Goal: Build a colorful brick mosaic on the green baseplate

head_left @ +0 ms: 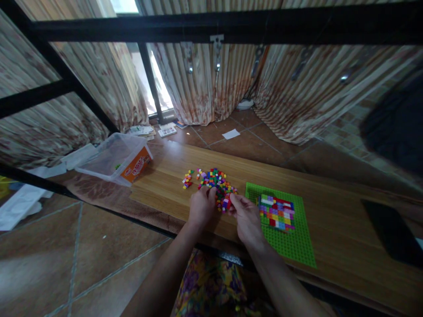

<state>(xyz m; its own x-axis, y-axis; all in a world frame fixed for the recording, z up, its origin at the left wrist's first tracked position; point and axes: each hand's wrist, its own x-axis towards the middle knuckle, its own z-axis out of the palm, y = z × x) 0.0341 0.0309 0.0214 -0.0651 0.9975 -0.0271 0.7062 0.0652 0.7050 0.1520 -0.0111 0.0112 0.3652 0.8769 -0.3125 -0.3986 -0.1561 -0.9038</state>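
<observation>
A loose pile of small coloured toy bricks [214,177] lies on the wooden board. My left hand [201,206] is at the near left edge of the pile, its fingers curled in; whatever they may hold is hidden. At the near right of the pile, my right hand [247,216] pinches a red brick [229,201] between thumb and fingers. Just right of that hand is a green studded baseplate [302,235]. A low block built of many-coloured bricks [276,213] stands on it.
A clear plastic bin [109,156] with an orange label stands at the board's left end. A dark flat object [393,231] lies on the wooden board [340,220] at right. Black metal bars [211,27] cross in front, with curtains [205,88] behind.
</observation>
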